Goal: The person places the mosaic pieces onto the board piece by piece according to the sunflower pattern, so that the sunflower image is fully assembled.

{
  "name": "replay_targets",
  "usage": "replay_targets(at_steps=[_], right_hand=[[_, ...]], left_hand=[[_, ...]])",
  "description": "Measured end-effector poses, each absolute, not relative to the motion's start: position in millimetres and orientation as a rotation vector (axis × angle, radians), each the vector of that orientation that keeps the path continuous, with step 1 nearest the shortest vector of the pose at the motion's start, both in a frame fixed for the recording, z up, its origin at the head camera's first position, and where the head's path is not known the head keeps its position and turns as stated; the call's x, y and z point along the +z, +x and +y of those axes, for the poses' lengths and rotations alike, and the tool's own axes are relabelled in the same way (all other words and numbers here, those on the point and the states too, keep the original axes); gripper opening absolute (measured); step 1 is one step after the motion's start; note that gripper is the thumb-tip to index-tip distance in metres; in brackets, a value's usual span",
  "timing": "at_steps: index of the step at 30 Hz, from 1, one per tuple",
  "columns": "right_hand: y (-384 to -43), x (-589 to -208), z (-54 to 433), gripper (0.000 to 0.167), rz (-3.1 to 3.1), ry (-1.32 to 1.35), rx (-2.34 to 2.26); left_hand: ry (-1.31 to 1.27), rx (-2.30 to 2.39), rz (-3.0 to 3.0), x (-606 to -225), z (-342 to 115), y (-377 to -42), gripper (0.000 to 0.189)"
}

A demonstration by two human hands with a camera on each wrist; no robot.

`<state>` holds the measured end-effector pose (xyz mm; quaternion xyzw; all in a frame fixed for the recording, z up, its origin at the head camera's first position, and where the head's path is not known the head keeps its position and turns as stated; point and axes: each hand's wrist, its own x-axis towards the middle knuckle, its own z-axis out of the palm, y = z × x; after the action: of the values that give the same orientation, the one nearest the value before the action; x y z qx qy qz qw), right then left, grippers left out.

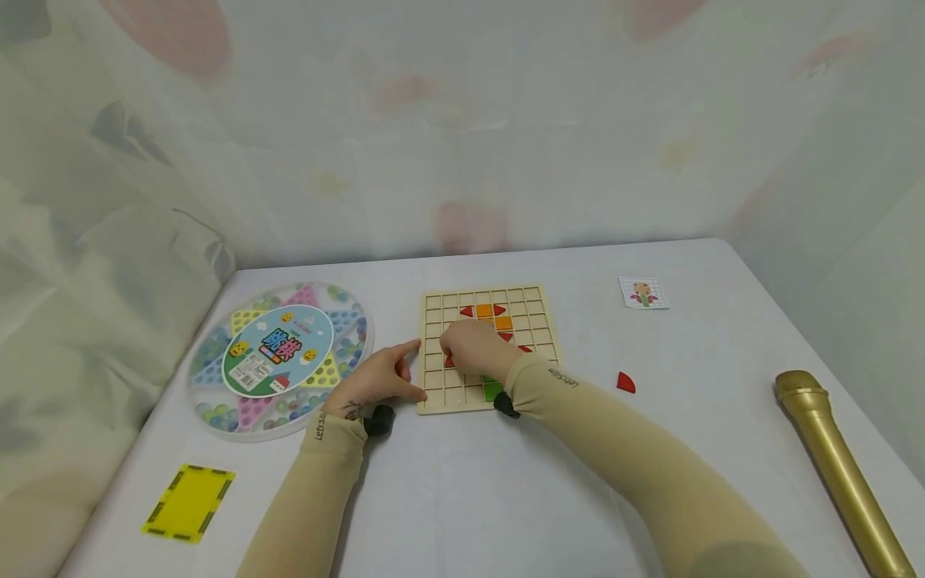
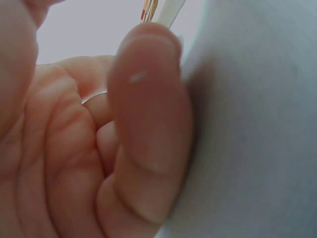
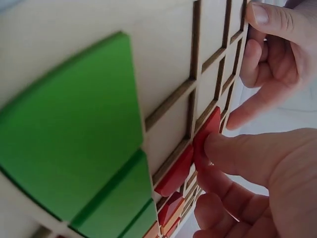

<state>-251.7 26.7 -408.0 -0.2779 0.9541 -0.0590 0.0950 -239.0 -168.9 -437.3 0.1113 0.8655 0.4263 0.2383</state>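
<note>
A wooden grid board (image 1: 451,396) lies mid-table with red, orange and green pieces in its cells. Over its left half my right hand (image 1: 477,349) pinches a red piece (image 3: 212,124) between thumb and fingers, down at a cell beside another red piece (image 3: 176,173). Large green pieces (image 3: 84,124) sit on the board under my right wrist. Against the board's left edge, my left hand (image 1: 377,377) rests with thumb and index finger spread apart, touching the rim. The right hand and forearm hide part of the grid in the head view.
Left of the board is a round Chinese checkers set (image 1: 209,353). A yellow card (image 1: 189,504) lies at the front left. On the right are a loose red quarter-round piece (image 1: 625,383), a small pattern card (image 1: 644,293) and a gold microphone (image 1: 831,449).
</note>
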Motion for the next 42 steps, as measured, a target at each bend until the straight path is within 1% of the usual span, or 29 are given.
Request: replay_targets(at_steps=[6,11,15,19,23,29,33,38,42], right_hand=[[-246,-407,30,0.016,2.857,-0.888,-0.119],[-235,-402,50,0.013,2.893,-0.846,-0.239],[-227,-397,82,0.024,2.938,-0.716,-0.335],[-217,-392,122,0.033,2.951,-0.523,-0.396],[-204,-388,164,0.038,2.948,-0.356,-0.435],[-180,-389,215,0.045,2.896,-0.209,-0.416],[-166,-394,233,0.044,2.877,-0.155,-0.378],[-155,-403,240,0.043,2.866,-0.131,-0.344],[-152,-410,240,0.036,2.868,-0.089,-0.331]], left_hand=[[0.285,1.168,2.369,-437,-169,-240,0.101],[0.258,1.165,2.358,-438,-168,-240,0.101],[0.247,1.143,2.370,-440,-168,-240,0.101],[0.237,1.142,2.378,-440,-167,-240,0.101],[0.244,1.139,2.384,-439,-167,-239,0.101],[0.269,1.133,2.384,-436,-167,-238,0.102],[0.282,1.136,2.385,-436,-168,-238,0.101],[0.290,1.133,2.391,-437,-168,-238,0.101],[0.282,1.130,2.393,-437,-168,-238,0.101]])
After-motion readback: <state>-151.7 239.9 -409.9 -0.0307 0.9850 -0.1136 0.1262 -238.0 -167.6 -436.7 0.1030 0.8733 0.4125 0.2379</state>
